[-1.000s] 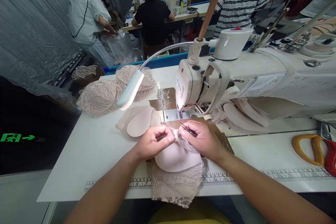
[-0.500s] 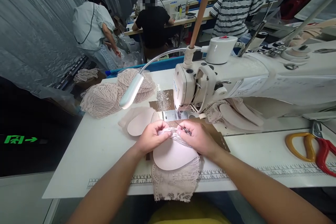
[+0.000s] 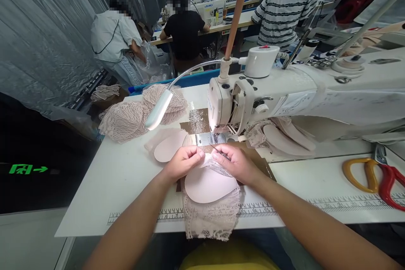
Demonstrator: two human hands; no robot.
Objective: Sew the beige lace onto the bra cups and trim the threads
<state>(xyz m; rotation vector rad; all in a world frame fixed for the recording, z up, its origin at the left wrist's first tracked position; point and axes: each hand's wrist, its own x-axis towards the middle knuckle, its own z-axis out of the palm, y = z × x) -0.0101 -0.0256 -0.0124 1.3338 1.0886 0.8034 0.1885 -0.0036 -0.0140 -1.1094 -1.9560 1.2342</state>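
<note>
My left hand [image 3: 184, 161] is closed, its thumb and forefinger pinching the upper edge of a pale pink lace piece [image 3: 211, 216]. An oval pale foam bra cup [image 3: 210, 184] lies on this lace. On the other side, my right hand [image 3: 236, 162] grips the lace edge and also holds a slim dark pointed tool [image 3: 222, 153], perhaps thread snips; most of it is hidden by the fingers. Both hands are just in front of the sewing machine's needle area [image 3: 218, 134]. Another cup with sheer fabric [image 3: 169, 147] rests to the left of my hands.
The sewing machine [image 3: 284, 88] fills the right side, with a bendable lamp [image 3: 159, 109] over the table [image 3: 95, 194]. Lace cups [image 3: 126, 120] are piled at the back left, more cups [image 3: 284, 138] under the machine arm. Scissors [image 3: 382, 173] lie right. Several people work beyond.
My left hand has moved slightly away from my right along the lace edge. The dark tool shows more clearly. My view has shifted a little.
</note>
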